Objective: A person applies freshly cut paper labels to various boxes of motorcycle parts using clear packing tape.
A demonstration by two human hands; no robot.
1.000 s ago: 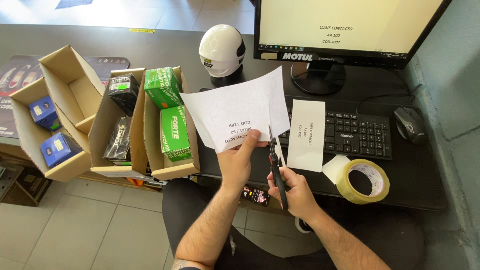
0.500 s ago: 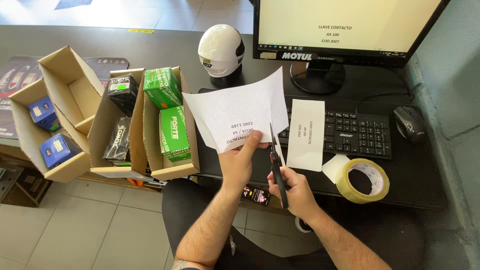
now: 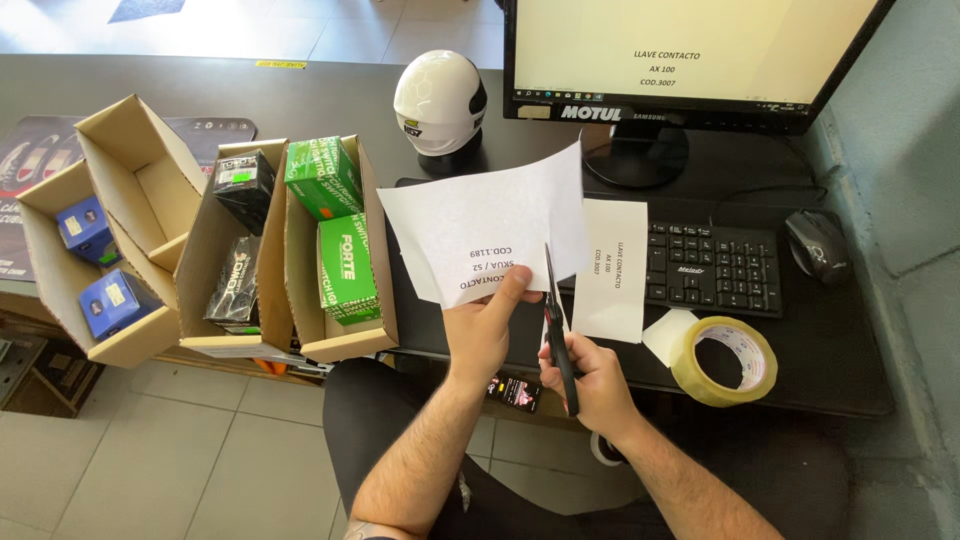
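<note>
My left hand (image 3: 487,327) pinches the lower edge of a white printed sheet of paper (image 3: 480,225), held up over the dark desk (image 3: 300,100). My right hand (image 3: 590,380) grips black scissors (image 3: 556,325) whose blades point up into the sheet's bottom right part. A narrow white paper strip with print (image 3: 612,268) lies just right of the sheet, over the left end of a black keyboard (image 3: 712,268).
Several open cardboard bins (image 3: 300,250) stand at the left with green, black and blue boxes. A white helmet (image 3: 440,100), a monitor (image 3: 680,60), a mouse (image 3: 818,245), a tape roll (image 3: 722,360) and a small paper scrap (image 3: 666,334) sit on the desk.
The sheet has shifted slightly in my left hand and the scissors have advanced a little up into it. Both hands stay in nearly the same place.
</note>
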